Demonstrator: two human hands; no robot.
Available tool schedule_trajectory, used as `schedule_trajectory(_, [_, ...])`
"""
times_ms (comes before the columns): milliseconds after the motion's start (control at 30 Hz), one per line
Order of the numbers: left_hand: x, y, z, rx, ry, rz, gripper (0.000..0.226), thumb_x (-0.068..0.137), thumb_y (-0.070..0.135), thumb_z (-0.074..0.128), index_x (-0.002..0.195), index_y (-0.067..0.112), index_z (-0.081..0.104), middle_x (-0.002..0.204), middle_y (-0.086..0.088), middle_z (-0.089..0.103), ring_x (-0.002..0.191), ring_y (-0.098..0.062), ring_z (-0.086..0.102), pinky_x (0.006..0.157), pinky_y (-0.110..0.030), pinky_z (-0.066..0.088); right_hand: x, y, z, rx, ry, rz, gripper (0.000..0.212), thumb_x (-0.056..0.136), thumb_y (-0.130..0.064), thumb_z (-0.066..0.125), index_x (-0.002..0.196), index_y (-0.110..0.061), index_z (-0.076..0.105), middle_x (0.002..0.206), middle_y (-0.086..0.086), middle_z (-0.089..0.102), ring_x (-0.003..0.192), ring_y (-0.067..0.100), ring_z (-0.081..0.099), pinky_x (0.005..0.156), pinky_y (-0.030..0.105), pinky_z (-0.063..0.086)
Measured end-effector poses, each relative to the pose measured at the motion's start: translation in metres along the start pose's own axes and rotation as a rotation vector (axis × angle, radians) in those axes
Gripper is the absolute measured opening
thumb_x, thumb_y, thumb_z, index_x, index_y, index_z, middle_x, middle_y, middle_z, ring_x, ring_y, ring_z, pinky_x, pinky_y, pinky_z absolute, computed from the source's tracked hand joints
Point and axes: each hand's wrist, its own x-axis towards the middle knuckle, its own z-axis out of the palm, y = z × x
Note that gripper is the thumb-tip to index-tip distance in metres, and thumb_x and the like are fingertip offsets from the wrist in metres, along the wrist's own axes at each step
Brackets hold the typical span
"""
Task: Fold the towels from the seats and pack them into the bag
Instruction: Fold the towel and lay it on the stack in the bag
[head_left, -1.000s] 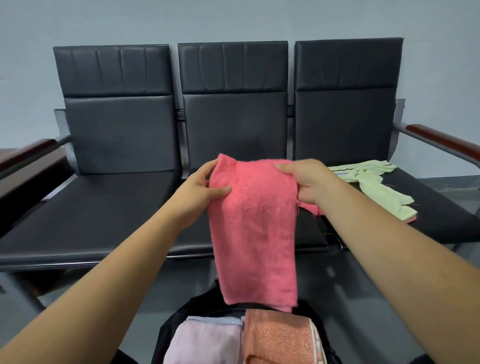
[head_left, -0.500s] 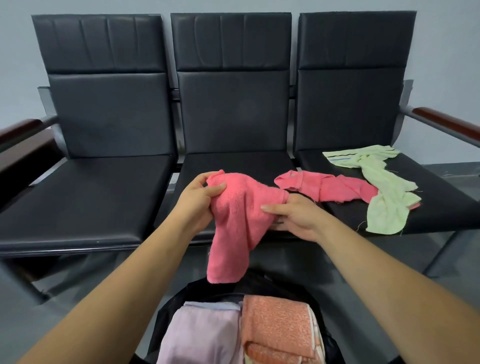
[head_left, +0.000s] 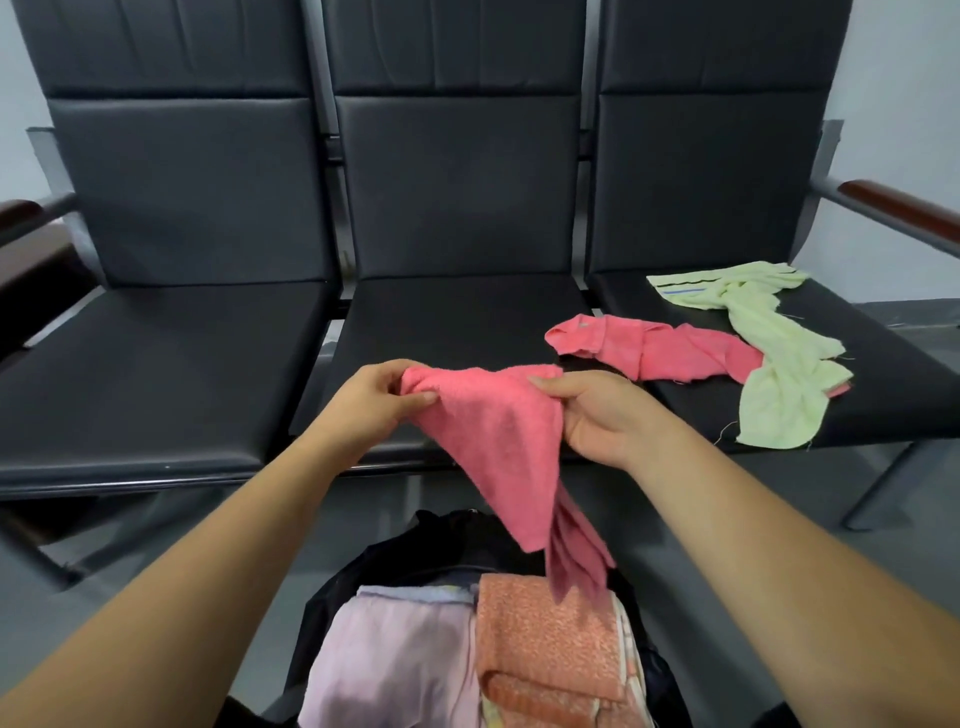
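Black bag (head_left: 415, 551) sits open below both hands, holding a folded lilac towel (head_left: 395, 660) beside a folded orange towel (head_left: 545, 639). Left hand (head_left: 371, 405) and right hand (head_left: 597, 415) each pinch the top edge of a pink towel (head_left: 493, 441), which hangs down over the bag. Beyond the right hand, a crumpled pink towel (head_left: 660, 351) and a pale green towel (head_left: 769, 384) lie touching on the seat surface (head_left: 893, 384).

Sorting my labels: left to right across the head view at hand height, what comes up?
In order: left hand → held pink towel → right hand → green towel on the right seat.
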Motion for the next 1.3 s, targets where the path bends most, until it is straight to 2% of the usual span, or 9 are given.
schedule_trajectory(267, [-0.011,0.015,0.005,-0.217,0.020,-0.073,0.029,0.093,0.013,0.069,0.120,0.008,0.060,0.114,-0.017,0.069,0.093,-0.023,0.067,0.085,-0.046,0.057,0.001,-0.007,-0.005,-0.541,0.178,-0.216,0.015,0.104,-0.021,0.055,0.108,-0.019,0.069,0.098,0.003,0.078,0.091,0.024,0.076,0.075,0.048,0.061])
schedule_trajectory(400, [-0.017,0.026,0.005,-0.545,0.037,-0.143,0.022,0.092,0.014,0.066,0.112,0.011,0.059,0.095,-0.008,0.066,0.071,-0.015,0.060,0.060,-0.032,0.054,-0.004,-0.015,0.000,0.013,0.103,-0.052,0.019,0.101,-0.019,0.059,0.100,-0.005,0.072,0.099,0.011,0.077,0.086,0.020,0.076,0.075,0.038,0.063])
schedule_trajectory(500, [-0.021,0.031,0.001,-0.687,-0.061,-0.053,0.050,0.077,0.003,0.074,0.123,0.013,0.057,0.091,-0.003,0.070,0.077,-0.015,0.068,0.070,-0.034,0.059,-0.009,-0.024,-0.004,0.230,-0.056,-0.013,0.039,0.090,-0.030,0.069,0.112,0.002,0.069,0.108,0.013,0.075,0.097,0.021,0.074,0.088,0.035,0.061])
schedule_trajectory(567, [-0.022,0.029,0.001,-0.585,-0.056,-0.015,0.052,0.077,-0.005,0.073,0.123,0.014,0.059,0.092,-0.007,0.068,0.079,-0.013,0.068,0.070,-0.030,0.059,-0.009,-0.019,-0.006,0.040,-0.088,0.007,0.038,0.087,-0.021,0.071,0.116,0.003,0.069,0.108,0.014,0.074,0.095,0.023,0.074,0.084,0.035,0.061])
schedule_trajectory(767, [-0.021,0.015,0.007,0.489,0.052,0.212,0.025,0.096,0.011,0.064,0.112,0.028,0.073,0.107,0.008,0.072,0.102,-0.007,0.065,0.095,-0.026,0.050,-0.008,-0.007,-0.012,-0.388,0.075,-0.053,0.016,0.096,-0.007,0.064,0.108,-0.004,0.074,0.105,0.014,0.077,0.099,0.029,0.074,0.089,0.051,0.058])
schedule_trajectory(900, [-0.019,0.014,0.010,0.148,-0.039,0.096,0.016,0.103,0.022,0.056,0.098,0.029,0.069,0.087,-0.005,0.069,0.079,-0.025,0.068,0.085,-0.049,0.059,-0.005,-0.007,-0.011,-0.246,0.153,-0.057,0.021,0.093,-0.007,0.068,0.112,0.002,0.071,0.107,0.016,0.076,0.091,0.025,0.076,0.079,0.039,0.061])
schedule_trajectory(1033, [-0.023,0.021,0.017,-0.312,0.021,-0.128,0.006,0.096,0.023,0.066,0.102,0.022,0.068,0.104,-0.008,0.064,0.080,-0.021,0.058,0.070,-0.042,0.057,-0.014,-0.016,-0.011,0.043,-0.023,0.010,0.025,0.087,-0.031,0.071,0.088,-0.008,0.080,0.091,0.011,0.076,0.085,0.023,0.074,0.089,0.042,0.058])
schedule_trajectory(1133, [-0.023,0.027,0.016,-0.599,-0.038,-0.141,0.046,0.078,0.019,0.075,0.122,0.017,0.061,0.106,-0.007,0.070,0.087,-0.019,0.067,0.075,-0.041,0.059,-0.011,-0.016,-0.013,-0.010,-0.079,-0.015,0.033,0.085,-0.025,0.072,0.109,-0.002,0.076,0.105,0.014,0.073,0.095,0.024,0.072,0.090,0.039,0.059])
schedule_trajectory(1300, [-0.027,0.027,0.004,0.000,-0.032,0.020,0.039,0.079,0.007,0.081,0.112,0.025,0.074,0.105,0.004,0.076,0.099,-0.012,0.071,0.087,-0.028,0.057,-0.005,-0.010,-0.018,-0.319,0.057,-0.120,0.023,0.097,-0.016,0.065,0.117,-0.005,0.068,0.103,0.009,0.076,0.099,0.028,0.073,0.087,0.049,0.058])
